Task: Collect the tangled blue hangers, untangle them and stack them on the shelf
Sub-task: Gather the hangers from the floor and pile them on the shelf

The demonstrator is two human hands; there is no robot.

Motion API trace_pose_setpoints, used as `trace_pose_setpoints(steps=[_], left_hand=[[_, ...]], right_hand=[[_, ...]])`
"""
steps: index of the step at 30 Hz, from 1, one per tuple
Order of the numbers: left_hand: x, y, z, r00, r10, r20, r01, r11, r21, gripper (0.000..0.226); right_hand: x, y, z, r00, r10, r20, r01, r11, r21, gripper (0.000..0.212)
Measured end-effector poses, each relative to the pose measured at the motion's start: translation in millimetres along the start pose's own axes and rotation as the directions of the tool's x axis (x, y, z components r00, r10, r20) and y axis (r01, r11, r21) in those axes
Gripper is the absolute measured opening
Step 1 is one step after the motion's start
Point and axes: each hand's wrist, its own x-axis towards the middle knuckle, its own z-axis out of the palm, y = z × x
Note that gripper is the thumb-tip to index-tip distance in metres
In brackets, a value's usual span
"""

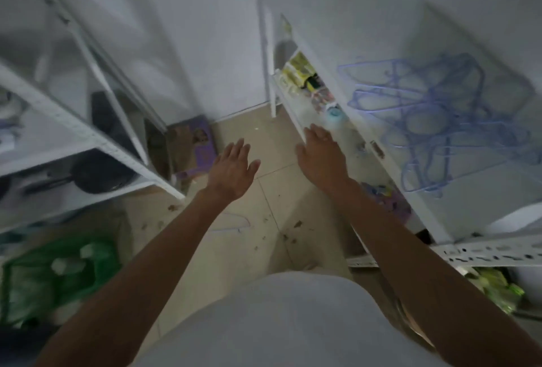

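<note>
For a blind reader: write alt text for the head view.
A tangled pile of blue hangers lies on a white shelf at right. Both arms reach forward over a tiled floor, left hand and right hand open and empty.

No legible txt or nos. anywhere, pic blurred

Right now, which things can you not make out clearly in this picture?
- Blue hangers, head view: motion blur hides their number and how they tangle.
- Items on the lower shelf: small, blurred, partly behind the shelf edge.
- Green basket: contents blurred.
- Both hands hold nothing.
</note>
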Motion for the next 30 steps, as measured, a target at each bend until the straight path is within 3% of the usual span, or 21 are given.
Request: trace_pose_setpoints(steps=[5,8,14,19,24,30], left_hand=[[-93,-82,37,0.991,-0.135,0.009,0.135,0.990,-0.025,0.058],[-161,-132,61,0.973,-0.217,0.075,0.221,0.974,-0.046,0.055],[-236,-207,86,0.917,-0.386,0.097,0.393,0.917,-0.067,0.057],[-238,-223,102,0.876,-0.439,0.202,0.467,0.876,-0.121,0.056],[-203,-239,102,0.840,-0.451,0.302,0.492,0.867,-0.074,0.058],[-127,-289,117,0.847,-0.414,0.333,0.429,0.903,0.031,0.059]], right_hand=[[-45,-72,83,0.967,-0.153,0.206,0.176,0.979,-0.101,0.055],[-72,-119,128,0.903,-0.208,0.375,0.266,0.958,-0.110,0.057],[-92,-185,179,0.791,-0.291,0.539,0.403,0.910,-0.100,0.054],[-70,-202,204,0.708,-0.308,0.636,0.446,0.893,-0.064,0.053],[-16,-198,223,0.671,-0.293,0.681,0.446,0.893,-0.056,0.053],[62,-176,278,0.609,-0.288,0.739,0.484,0.873,-0.059,0.047]])
